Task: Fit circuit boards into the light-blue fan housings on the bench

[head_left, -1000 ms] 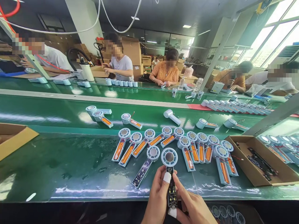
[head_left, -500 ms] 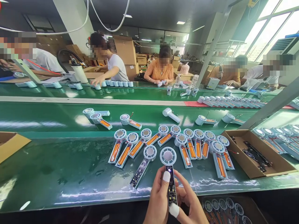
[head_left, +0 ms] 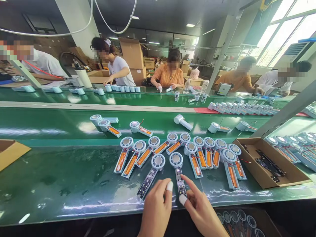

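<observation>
Here on the counter (head_left: 74, 177) lies the board-faced unit (head_left: 178, 171), the right hand (head_left: 201, 204) with its grip spread, thumb and forefinger touching the handle, how firmly I can't tell; the left hand (head_left: 156, 204), loosely curled, holds nothing at seven o'clock. A matching unit (head_left: 151, 176) sits at nine, and orange-filled units (head_left: 190, 148) crowd ten round to three, blocking the way to the cardboard box (head_left: 293, 169).

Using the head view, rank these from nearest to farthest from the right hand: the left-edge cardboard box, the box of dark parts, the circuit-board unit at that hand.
1. Circuit-board unit: directly at the right hand, on its left side.
2. Box of dark parts: off to the right.
3. Left-edge cardboard box: far left.
</observation>
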`<state>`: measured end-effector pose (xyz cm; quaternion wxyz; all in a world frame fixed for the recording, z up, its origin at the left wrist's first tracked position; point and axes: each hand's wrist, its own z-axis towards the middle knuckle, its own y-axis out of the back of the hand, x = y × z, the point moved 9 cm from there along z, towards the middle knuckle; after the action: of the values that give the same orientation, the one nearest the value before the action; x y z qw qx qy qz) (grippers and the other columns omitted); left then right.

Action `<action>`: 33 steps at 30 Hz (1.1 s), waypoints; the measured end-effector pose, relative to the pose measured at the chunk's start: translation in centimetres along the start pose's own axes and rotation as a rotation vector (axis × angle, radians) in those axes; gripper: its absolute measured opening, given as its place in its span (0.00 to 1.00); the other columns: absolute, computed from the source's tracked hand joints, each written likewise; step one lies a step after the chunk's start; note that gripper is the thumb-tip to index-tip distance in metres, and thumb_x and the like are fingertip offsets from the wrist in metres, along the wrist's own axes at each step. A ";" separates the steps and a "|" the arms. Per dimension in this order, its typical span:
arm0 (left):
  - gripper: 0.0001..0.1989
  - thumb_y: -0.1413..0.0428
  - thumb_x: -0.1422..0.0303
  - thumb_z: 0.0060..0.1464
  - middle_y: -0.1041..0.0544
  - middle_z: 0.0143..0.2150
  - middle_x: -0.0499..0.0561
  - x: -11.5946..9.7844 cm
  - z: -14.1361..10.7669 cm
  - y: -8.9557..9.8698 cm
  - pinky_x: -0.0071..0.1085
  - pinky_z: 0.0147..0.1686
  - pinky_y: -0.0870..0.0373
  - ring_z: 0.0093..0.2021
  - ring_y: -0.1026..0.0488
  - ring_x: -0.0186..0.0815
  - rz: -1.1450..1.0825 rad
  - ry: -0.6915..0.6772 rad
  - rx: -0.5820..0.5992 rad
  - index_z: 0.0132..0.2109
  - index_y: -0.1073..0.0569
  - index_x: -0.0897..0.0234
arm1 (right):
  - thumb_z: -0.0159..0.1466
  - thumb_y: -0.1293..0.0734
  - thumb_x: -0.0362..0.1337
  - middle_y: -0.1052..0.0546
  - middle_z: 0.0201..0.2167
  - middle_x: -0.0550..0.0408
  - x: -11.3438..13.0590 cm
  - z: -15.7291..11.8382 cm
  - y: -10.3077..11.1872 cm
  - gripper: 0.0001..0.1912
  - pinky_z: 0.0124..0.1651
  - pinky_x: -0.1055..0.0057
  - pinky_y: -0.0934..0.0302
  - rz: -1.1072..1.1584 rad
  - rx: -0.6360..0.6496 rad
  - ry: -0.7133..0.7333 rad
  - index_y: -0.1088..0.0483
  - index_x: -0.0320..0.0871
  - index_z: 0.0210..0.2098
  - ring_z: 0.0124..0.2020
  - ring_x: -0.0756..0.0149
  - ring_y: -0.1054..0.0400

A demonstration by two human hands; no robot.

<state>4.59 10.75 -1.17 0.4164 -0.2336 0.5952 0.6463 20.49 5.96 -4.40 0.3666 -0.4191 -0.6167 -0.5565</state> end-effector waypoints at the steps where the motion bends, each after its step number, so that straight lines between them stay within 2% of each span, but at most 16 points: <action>1: 0.18 0.54 0.62 0.66 0.19 0.46 0.60 -0.1 -0.2 2.0 0.46 0.48 0.24 0.47 0.21 0.48 0.093 -0.086 -0.155 0.49 0.22 0.62 | 0.69 0.40 0.43 0.36 0.21 0.65 0.0 0.1 0.4 0.31 0.29 0.73 0.47 -0.133 0.005 0.018 0.45 0.49 0.70 0.22 0.68 0.42; 2: 0.17 0.53 0.62 0.66 0.20 0.47 0.61 0.1 -0.6 3.8 0.48 0.49 0.25 0.49 0.22 0.50 0.192 -0.152 -0.296 0.49 0.22 0.63 | 0.68 0.40 0.42 0.34 0.21 0.65 0.0 0.1 0.7 0.31 0.29 0.72 0.47 -0.256 0.011 0.037 0.45 0.50 0.71 0.22 0.67 0.40; 3: 0.17 0.52 0.61 0.66 0.20 0.49 0.62 0.4 -0.9 4.9 0.51 0.50 0.25 0.50 0.23 0.52 0.281 -0.195 -0.387 0.51 0.23 0.64 | 0.68 0.40 0.40 0.33 0.21 0.64 -0.1 0.1 1.0 0.32 0.30 0.72 0.46 -0.363 0.011 0.058 0.45 0.50 0.71 0.22 0.66 0.38; 4: 0.17 0.52 0.61 0.66 0.21 0.49 0.62 1.0 -1.2 5.3 0.51 0.49 0.24 0.50 0.22 0.52 0.343 -0.227 -0.413 0.52 0.24 0.64 | 0.67 0.40 0.39 0.32 0.20 0.64 -0.2 0.1 1.2 0.33 0.30 0.71 0.45 -0.452 0.007 0.083 0.46 0.49 0.71 0.23 0.65 0.36; 8: 0.17 0.54 0.63 0.69 0.20 0.50 0.59 3.3 -1.7 3.9 0.40 0.44 0.20 0.48 0.20 0.45 0.358 -0.285 -0.311 0.58 0.30 0.63 | 0.66 0.38 0.38 0.27 0.26 0.62 0.3 -0.4 1.8 0.35 0.30 0.71 0.39 -0.625 -0.052 0.229 0.49 0.48 0.72 0.24 0.65 0.32; 12: 0.15 0.53 0.64 0.70 0.20 0.52 0.59 3.8 -2.5 2.9 0.39 0.48 0.21 0.51 0.20 0.43 0.344 -0.294 -0.360 0.58 0.31 0.63 | 0.68 0.39 0.38 0.24 0.36 0.56 1.2 -0.9 1.9 0.32 0.32 0.70 0.35 -0.718 -0.174 0.391 0.47 0.51 0.70 0.31 0.63 0.26; 14: 0.13 0.53 0.64 0.70 0.19 0.51 0.58 3.6 -2.7 2.7 0.39 0.49 0.21 0.51 0.20 0.43 0.350 -0.326 -0.383 0.55 0.29 0.62 | 0.68 0.39 0.38 0.23 0.36 0.55 1.4 -1.1 1.6 0.30 0.30 0.71 0.35 -0.767 -0.228 0.467 0.44 0.51 0.69 0.32 0.62 0.24; 19: 0.12 0.49 0.68 0.69 0.19 0.51 0.57 3.2 -2.9 2.8 0.38 0.51 0.23 0.50 0.20 0.42 0.369 -0.412 -0.426 0.55 0.27 0.63 | 0.70 0.41 0.40 0.25 0.29 0.56 1.9 -1.5 1.0 0.29 0.25 0.71 0.37 -0.841 -0.367 0.608 0.44 0.46 0.70 0.25 0.64 0.27; 22: 0.12 0.48 0.70 0.68 0.18 0.51 0.57 3.2 -3.1 3.0 0.41 0.53 0.25 0.50 0.20 0.42 0.395 -0.430 -0.446 0.55 0.27 0.63 | 0.71 0.41 0.41 0.27 0.26 0.58 2.1 -1.5 0.8 0.29 0.23 0.71 0.39 -0.834 -0.397 0.630 0.45 0.45 0.70 0.22 0.65 0.29; 26: 0.13 0.48 0.73 0.67 0.18 0.51 0.58 2.8 -3.3 2.9 0.41 0.55 0.29 0.49 0.20 0.41 0.430 -0.484 -0.449 0.57 0.28 0.66 | 0.72 0.42 0.41 0.25 0.29 0.55 2.2 -1.5 0.8 0.29 0.23 0.71 0.39 -0.849 -0.420 0.622 0.46 0.45 0.71 0.22 0.65 0.28; 28: 0.13 0.49 0.74 0.67 0.18 0.49 0.58 2.7 -3.4 3.0 0.42 0.55 0.30 0.48 0.19 0.41 0.438 -0.501 -0.467 0.56 0.28 0.65 | 0.72 0.42 0.41 0.26 0.27 0.57 2.3 -1.6 0.8 0.29 0.23 0.71 0.39 -0.850 -0.433 0.629 0.47 0.46 0.71 0.22 0.64 0.28; 30: 0.12 0.49 0.73 0.68 0.17 0.49 0.57 2.7 -3.4 3.0 0.42 0.55 0.31 0.47 0.19 0.41 0.439 -0.491 -0.468 0.56 0.28 0.65 | 0.71 0.42 0.41 0.26 0.26 0.58 2.2 -1.7 0.8 0.30 0.22 0.71 0.39 -0.841 -0.433 0.616 0.48 0.47 0.72 0.21 0.64 0.29; 33: 0.14 0.51 0.70 0.69 0.18 0.50 0.56 2.7 -3.0 3.0 0.42 0.55 0.30 0.47 0.19 0.41 0.433 -0.452 -0.424 0.58 0.29 0.64 | 0.70 0.41 0.42 0.24 0.30 0.55 2.1 -1.5 0.9 0.32 0.24 0.71 0.37 -0.819 -0.417 0.561 0.49 0.48 0.72 0.24 0.63 0.27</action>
<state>0.05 8.71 -2.11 0.3334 -0.0348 0.3768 0.8635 20.52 4.76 -1.99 0.1792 -0.0436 -0.4845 -0.8551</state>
